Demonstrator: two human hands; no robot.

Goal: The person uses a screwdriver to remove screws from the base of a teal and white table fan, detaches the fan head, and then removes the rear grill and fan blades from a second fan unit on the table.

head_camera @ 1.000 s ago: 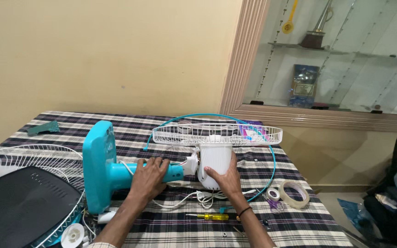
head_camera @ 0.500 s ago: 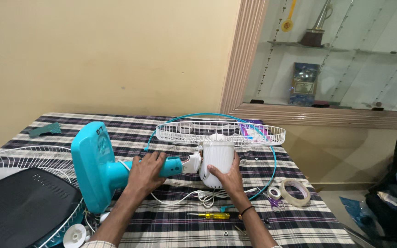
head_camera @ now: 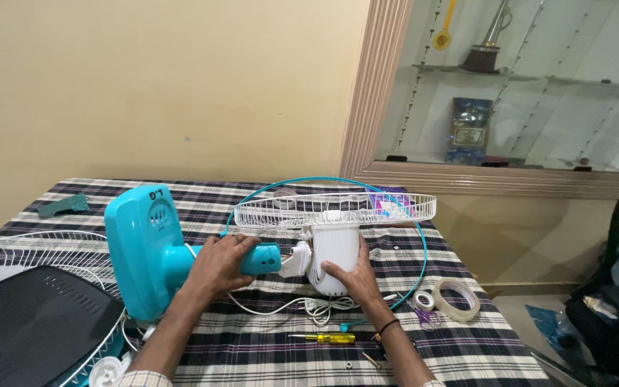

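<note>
A dismantled fan lies on its side on the checked tablecloth (head_camera: 467, 337). My left hand (head_camera: 222, 262) grips its turquoise stem (head_camera: 261, 259), just right of the turquoise base (head_camera: 141, 244). My right hand (head_camera: 349, 271) cups the white motor housing (head_camera: 334, 251). On top of the housing sits the white wire rear guard (head_camera: 338, 209), held level. A turquoise rim ring (head_camera: 418, 236) loops around behind it. A white cord (head_camera: 281, 307) trails under the stem.
A yellow-handled screwdriver (head_camera: 324, 337) lies near my right wrist. Tape rolls (head_camera: 456, 299) and purple scissors (head_camera: 424, 317) are at the right edge. A second wire guard (head_camera: 30, 251) and a dark panel (head_camera: 30, 326) lie at the left. A glass cabinet (head_camera: 524, 86) stands behind.
The view has drawn slightly nearer and shifted. Both hands keep their hold on the stem and motor housing; the fan base sits a little more to the left.
</note>
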